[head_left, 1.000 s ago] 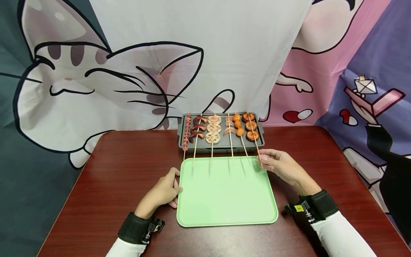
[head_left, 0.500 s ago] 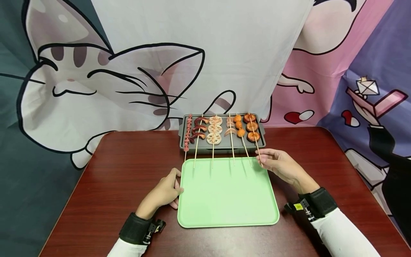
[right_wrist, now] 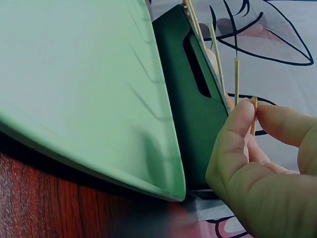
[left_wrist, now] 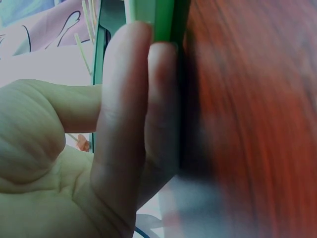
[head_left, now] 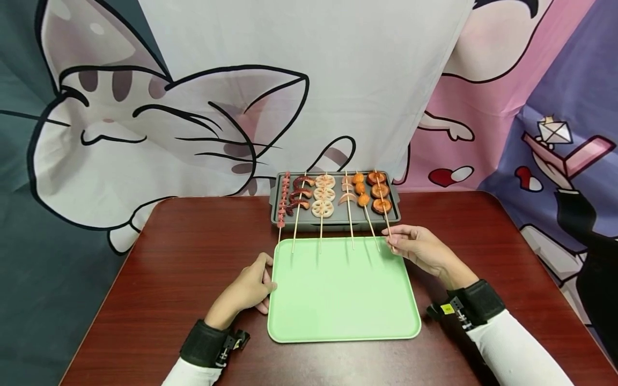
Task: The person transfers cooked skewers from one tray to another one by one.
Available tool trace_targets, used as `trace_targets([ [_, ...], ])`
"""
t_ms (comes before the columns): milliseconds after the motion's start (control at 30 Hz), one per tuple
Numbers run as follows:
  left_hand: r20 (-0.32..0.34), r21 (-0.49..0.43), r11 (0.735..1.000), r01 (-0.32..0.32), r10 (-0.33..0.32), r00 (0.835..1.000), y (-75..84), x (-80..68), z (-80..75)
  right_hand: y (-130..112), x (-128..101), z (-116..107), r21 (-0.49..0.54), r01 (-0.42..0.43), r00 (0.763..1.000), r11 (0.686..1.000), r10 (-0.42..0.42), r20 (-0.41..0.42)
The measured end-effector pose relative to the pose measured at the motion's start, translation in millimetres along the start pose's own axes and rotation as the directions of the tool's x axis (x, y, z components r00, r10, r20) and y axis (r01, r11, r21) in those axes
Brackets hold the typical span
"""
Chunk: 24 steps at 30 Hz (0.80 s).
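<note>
- Right hand (right_wrist: 257, 163), wrist view: cut off by the right and bottom edges; its pinched skewer (right_wrist: 253, 115) mostly hidden behind the fingertips.
- Left hand (left_wrist: 94, 148), wrist view: palm cut off at the bottom-left; table (left_wrist: 252, 114) beside the fingers blurred.

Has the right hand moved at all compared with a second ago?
No: the right hand is pinching the skewer at the same corner of the green tray.

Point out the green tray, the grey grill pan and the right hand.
green tray (head_left: 338, 300): head view, bare middle of its floor.
grey grill pan (head_left: 338, 221): head view, near wall.
right hand (head_left: 420, 247): head view, back of the hand.
</note>
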State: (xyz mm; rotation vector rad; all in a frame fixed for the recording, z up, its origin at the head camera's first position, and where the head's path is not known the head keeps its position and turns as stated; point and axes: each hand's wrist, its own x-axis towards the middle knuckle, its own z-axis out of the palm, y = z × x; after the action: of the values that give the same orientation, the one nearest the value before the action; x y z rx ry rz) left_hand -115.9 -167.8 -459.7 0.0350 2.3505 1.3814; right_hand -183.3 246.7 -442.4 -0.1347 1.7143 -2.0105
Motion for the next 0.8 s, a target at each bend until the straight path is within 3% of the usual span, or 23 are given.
trace_targets([
  [800, 0.035, 0.021, 1.0, -0.02, 0.019, 0.999, 0.5, -0.4, -3.2, 4.6, 5.6, -5.1, -0.098, 0.045, 0.999, 0.994, -0.045, -0.001],
])
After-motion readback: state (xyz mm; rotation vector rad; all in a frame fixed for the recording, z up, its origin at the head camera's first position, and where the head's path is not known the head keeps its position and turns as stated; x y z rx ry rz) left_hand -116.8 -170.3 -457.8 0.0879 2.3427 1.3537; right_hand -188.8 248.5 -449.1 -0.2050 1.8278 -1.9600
